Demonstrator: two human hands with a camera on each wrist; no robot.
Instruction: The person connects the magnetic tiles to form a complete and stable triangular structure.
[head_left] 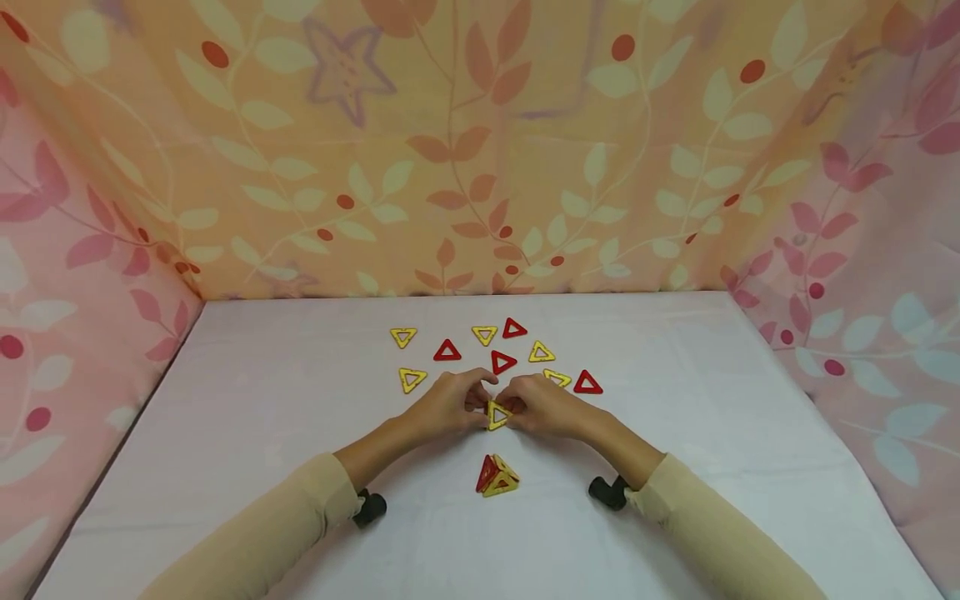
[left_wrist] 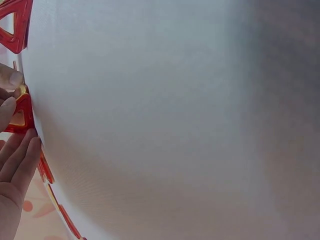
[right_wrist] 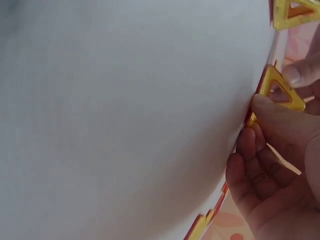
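Over the middle of the table, my left hand and right hand meet around a few joined magnetic triangle tiles. A yellow tile of this group faces the head camera. From the left wrist view, a red tile shows on the group's other side, between thumb and fingers of the left hand. In the right wrist view, the right hand pinches the yellow tile's lower corner, while the left thumb touches its upper edge. Fingers hide part of the group. Nearer the body stands a red and yellow pyramid of such tiles.
Beyond the hands lie several loose triangle tiles, among them a yellow one at the far left and a red one on the right. They rest on a white-covered table. Patterned cloth walls in its back and sides.
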